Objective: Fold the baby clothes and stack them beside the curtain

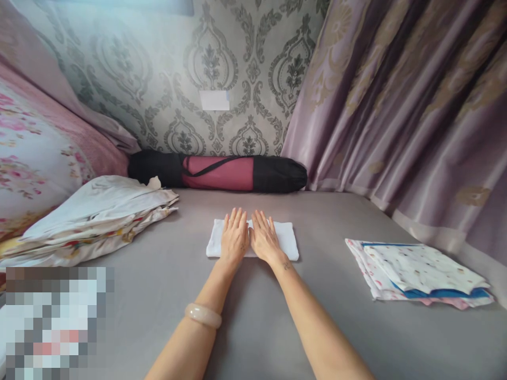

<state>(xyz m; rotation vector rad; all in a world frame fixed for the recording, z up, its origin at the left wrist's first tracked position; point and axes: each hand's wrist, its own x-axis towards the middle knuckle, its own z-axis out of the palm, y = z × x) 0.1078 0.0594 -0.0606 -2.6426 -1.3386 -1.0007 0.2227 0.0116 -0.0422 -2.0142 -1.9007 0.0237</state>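
Note:
A white folded cloth lies flat on the grey sheet in front of me. My left hand rests palm down on its left half, fingers stretched forward. Beside it, my right hand presses flat on the cloth's middle, its fingers also extended. The two hands are side by side, thumbs close together, and neither grips anything. A pale bangle circles my left forearm. Under the palms, part of the cloth is hidden.
A loose pile of pale garments lies at left. At right sits a stack of folded printed clothes. A black and red long bag runs along the patterned wall. Purple curtains hang on the right. The lower left corner is blurred out.

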